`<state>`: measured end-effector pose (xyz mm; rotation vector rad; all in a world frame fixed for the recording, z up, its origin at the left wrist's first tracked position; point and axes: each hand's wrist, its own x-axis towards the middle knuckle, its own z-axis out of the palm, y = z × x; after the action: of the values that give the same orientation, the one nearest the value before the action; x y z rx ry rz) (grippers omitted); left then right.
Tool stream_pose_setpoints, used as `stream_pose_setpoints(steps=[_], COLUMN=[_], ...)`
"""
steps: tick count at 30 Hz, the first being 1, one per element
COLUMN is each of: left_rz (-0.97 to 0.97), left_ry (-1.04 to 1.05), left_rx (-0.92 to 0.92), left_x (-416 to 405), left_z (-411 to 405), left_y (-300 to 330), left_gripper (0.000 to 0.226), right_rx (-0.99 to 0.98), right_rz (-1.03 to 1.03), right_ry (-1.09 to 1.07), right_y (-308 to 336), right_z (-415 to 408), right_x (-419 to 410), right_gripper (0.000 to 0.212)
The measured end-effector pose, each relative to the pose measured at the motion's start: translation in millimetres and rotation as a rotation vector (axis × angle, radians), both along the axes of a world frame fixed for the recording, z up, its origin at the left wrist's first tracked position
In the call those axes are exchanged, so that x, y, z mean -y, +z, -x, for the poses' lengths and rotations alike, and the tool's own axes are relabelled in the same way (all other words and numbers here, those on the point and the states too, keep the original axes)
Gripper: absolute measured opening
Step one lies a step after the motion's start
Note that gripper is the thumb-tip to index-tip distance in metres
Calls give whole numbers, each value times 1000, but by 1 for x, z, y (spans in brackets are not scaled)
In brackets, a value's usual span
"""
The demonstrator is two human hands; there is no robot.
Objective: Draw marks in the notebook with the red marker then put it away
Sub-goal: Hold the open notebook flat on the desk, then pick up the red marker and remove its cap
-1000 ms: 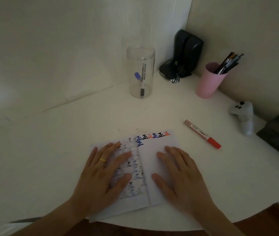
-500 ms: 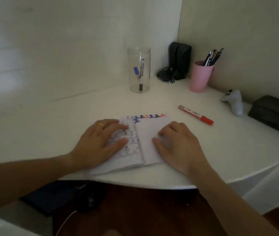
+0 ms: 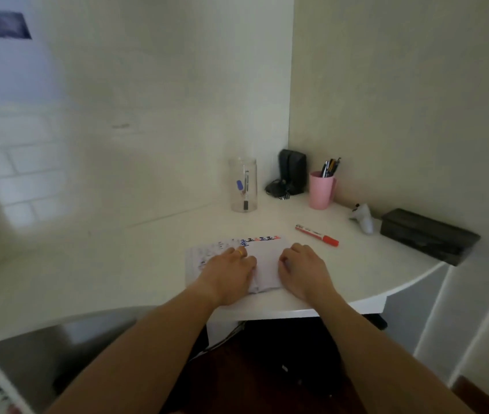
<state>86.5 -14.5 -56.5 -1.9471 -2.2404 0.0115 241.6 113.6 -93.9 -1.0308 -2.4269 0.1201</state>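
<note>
An open notebook (image 3: 267,249) lies on the white corner desk (image 3: 153,264), with a row of blue, black and red marks along the top of its right page. My left hand (image 3: 228,270), with a gold ring, rests flat on the left page. My right hand (image 3: 303,270) rests on the right page with its fingers curled and nothing in it. The red marker (image 3: 316,235), capped, lies on the desk to the right of the notebook, a short way beyond my right hand.
A clear jar (image 3: 243,185) with two markers stands at the back. Beside it are a black speaker (image 3: 292,174), a pink cup (image 3: 320,189) of pens, a white controller (image 3: 362,221) and a dark box (image 3: 428,234). The desk's curved front edge runs just below my wrists.
The view has pulled back and up, so the desk looks farther away and both forearms show. My fingers have curled in on the pages. The marker has not moved.
</note>
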Motion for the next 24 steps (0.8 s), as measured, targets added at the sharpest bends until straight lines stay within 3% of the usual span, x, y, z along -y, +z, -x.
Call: stream_pose_setpoints(steps=[5,9,13,16,18,22,24], left_rz=[-36,-93,-76,-60,-47,75,71], left_ry=[92,90,80,98,97,71,34], left_rx=[223,315,313,305,287,298,249], left_x=[4,4,-6,-13,-16,-24,-31], left_z=[24,38,44,45,46,59,67], left_y=[-23,-44,-48,-48,-46,-32,-22], left_gripper=[48,87,80,81,82,57,52], right_rx=[-20,-67,164,347,373,358,264], right_rz=[32,-96,-77,-50,-95,-148,-164], right_ry=[29,-95,-273,-281,-255,-184,-131], right_y=[-5,-7,5,11,13,22,25], right_z=[1,-7,-4,10,20,46,61], right_x=[-9,-48,-92,-104,-104,-97,-93], right_gripper=[24,33,46,51,55,50,49])
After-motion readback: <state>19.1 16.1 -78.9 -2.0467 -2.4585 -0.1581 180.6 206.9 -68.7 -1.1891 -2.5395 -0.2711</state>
